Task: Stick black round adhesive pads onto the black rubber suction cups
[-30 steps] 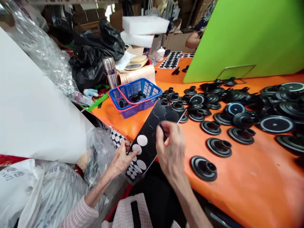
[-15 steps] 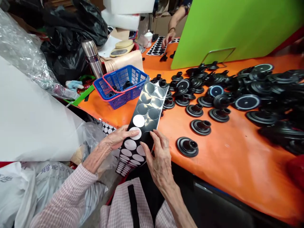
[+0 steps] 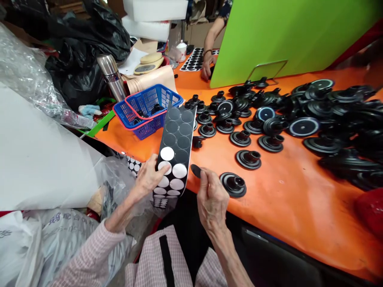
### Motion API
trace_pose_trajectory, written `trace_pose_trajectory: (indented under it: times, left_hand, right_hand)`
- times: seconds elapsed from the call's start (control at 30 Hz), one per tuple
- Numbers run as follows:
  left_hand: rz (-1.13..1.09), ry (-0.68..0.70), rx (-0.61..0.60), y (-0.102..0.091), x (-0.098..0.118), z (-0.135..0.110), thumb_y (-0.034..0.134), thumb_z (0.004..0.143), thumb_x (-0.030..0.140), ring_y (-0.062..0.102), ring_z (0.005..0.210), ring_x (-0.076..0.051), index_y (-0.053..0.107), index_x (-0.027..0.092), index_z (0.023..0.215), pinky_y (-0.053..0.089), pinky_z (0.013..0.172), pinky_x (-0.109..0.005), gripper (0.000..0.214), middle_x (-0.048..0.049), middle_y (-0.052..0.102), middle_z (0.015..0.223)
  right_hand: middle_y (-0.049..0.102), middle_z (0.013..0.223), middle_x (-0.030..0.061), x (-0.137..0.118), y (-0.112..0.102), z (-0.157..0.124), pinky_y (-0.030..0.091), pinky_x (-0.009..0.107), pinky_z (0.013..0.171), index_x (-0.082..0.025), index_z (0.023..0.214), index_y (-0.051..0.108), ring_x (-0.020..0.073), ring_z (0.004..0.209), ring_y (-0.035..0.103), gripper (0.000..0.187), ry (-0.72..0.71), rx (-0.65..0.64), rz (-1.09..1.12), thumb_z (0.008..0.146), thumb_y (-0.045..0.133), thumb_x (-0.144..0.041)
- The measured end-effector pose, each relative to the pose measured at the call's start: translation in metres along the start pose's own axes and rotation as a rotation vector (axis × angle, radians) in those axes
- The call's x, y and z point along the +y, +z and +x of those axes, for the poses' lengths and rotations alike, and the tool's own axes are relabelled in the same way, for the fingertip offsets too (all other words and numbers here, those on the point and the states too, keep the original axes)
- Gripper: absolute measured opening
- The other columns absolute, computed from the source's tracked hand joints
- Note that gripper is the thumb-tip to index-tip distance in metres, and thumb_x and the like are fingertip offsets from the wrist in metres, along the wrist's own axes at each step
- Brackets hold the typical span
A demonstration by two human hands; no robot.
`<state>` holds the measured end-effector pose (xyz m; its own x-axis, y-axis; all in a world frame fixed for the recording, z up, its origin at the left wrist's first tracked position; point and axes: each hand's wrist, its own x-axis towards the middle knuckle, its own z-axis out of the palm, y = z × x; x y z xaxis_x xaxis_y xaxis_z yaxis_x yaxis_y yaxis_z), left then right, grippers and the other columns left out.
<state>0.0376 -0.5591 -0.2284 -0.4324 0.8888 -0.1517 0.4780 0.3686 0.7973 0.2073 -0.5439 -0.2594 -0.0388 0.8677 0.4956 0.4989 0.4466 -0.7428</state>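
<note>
My left hand (image 3: 151,175) grips the left edge of a long sticker sheet (image 3: 177,137), its thumb pressed on top. Black discs fill the sheet's upper part; white circles show where discs are gone and down its lower end, which hangs past the table edge. Between the thumb and fingers of my right hand (image 3: 212,195) is a round black sticker (image 3: 196,170), just off the sheet's right side. Close to that hand, a black rubber suction cup (image 3: 233,184) with a raised neck rests on the orange table (image 3: 287,207).
Many black suction cups (image 3: 326,139) are piled to the right. A blue basket (image 3: 143,127) with a few black parts stands behind the sheet, near a steel thermos (image 3: 112,77). A green board (image 3: 281,40) rises at the back; beside it a co-worker's hand (image 3: 208,63) works.
My right hand has peeled a black sticker from the sheet and moved right with it, leaving a white circle. The co-worker's hand has moved toward the green board.
</note>
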Motion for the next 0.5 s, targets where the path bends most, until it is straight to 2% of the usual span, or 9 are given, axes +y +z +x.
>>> trace_pose_trajectory:
  times: [0.07,0.1,0.13,0.17,0.23,0.3,0.4,0.5]
  left_hand:
    - [0.184,0.075,0.254,0.007,0.003,-0.009,0.068,0.075,0.040,0.053,0.098,-0.028,0.057,0.022,0.098,0.039,0.088,-0.041,0.031,-0.0070,0.058,0.092]
    - [0.202,0.109,0.304,0.010,0.005,-0.014,0.066,0.076,0.040,0.053,0.096,-0.027,0.057,0.022,0.096,0.039,0.087,-0.039,0.029,-0.0072,0.057,0.092]
    - [0.170,0.135,0.270,0.013,0.007,-0.018,0.063,0.079,0.041,0.053,0.090,-0.024,0.056,0.021,0.090,0.040,0.083,-0.037,0.024,-0.0060,0.056,0.087]
    - [0.101,0.151,0.165,0.016,0.009,-0.021,0.059,0.083,0.043,0.053,0.080,-0.021,0.055,0.021,0.083,0.041,0.076,-0.033,0.022,-0.0039,0.055,0.080]
    - [-0.109,0.145,-0.142,0.021,0.013,-0.024,0.051,0.088,0.044,0.048,0.064,-0.015,0.052,0.021,0.074,0.040,0.064,-0.028,0.027,0.0006,0.051,0.068]
    - [-0.329,0.103,-0.360,0.023,0.017,-0.023,0.051,0.088,0.039,0.045,0.061,-0.012,0.052,0.020,0.072,0.038,0.060,-0.025,0.025,0.0026,0.049,0.065]
    - [-0.541,0.009,-0.461,0.023,0.021,-0.020,0.054,0.085,0.031,0.044,0.062,-0.009,0.056,0.018,0.074,0.038,0.060,-0.022,0.017,0.0032,0.049,0.068]
    - [-0.617,0.008,-0.518,0.024,0.026,-0.018,0.056,0.086,0.032,0.048,0.064,-0.008,0.059,0.017,0.081,0.039,0.060,-0.020,0.016,0.0027,0.054,0.073]
  right_hand:
    - [0.069,0.080,0.0057,0.000,-0.006,-0.001,0.055,0.029,0.065,-0.020,0.094,0.061,0.0165,0.069,0.067,0.022,-0.015,-0.003,0.014,0.098,0.040,-0.025]
    - [0.068,0.077,0.0047,0.000,-0.007,-0.003,0.055,0.028,0.062,-0.020,0.093,0.061,0.0155,0.065,0.066,0.021,-0.021,-0.019,0.025,0.098,0.040,-0.024]
    - [0.068,0.077,0.0044,0.000,-0.007,-0.005,0.054,0.028,0.061,-0.020,0.093,0.061,0.0152,0.063,0.065,0.021,-0.025,-0.032,0.033,0.098,0.040,-0.023]
    - [0.068,0.079,0.0049,0.000,-0.006,-0.008,0.055,0.028,0.061,-0.020,0.094,0.061,0.0156,0.066,0.066,0.021,-0.030,-0.047,0.038,0.098,0.041,-0.023]
    - [0.068,0.090,0.0079,0.000,-0.003,-0.015,0.056,0.030,0.068,-0.021,0.097,0.062,0.0173,0.078,0.068,0.020,-0.059,-0.079,0.056,0.097,0.042,-0.023]
    - [0.066,0.105,0.0109,-0.001,-0.001,-0.019,0.057,0.034,0.078,-0.021,0.105,0.063,0.0191,0.093,0.067,0.019,-0.079,-0.130,0.112,0.096,0.046,-0.023]
    - [0.059,0.123,0.0128,-0.006,-0.005,-0.019,0.055,0.038,0.090,-0.021,0.120,0.057,0.0220,0.113,0.060,0.029,0.034,-0.189,0.239,0.092,0.054,-0.026]
    - [0.062,0.112,0.0101,-0.011,-0.012,-0.017,0.057,0.036,0.081,-0.020,0.115,0.056,0.0202,0.099,0.063,0.027,0.293,-0.210,0.401,0.092,0.054,-0.035]
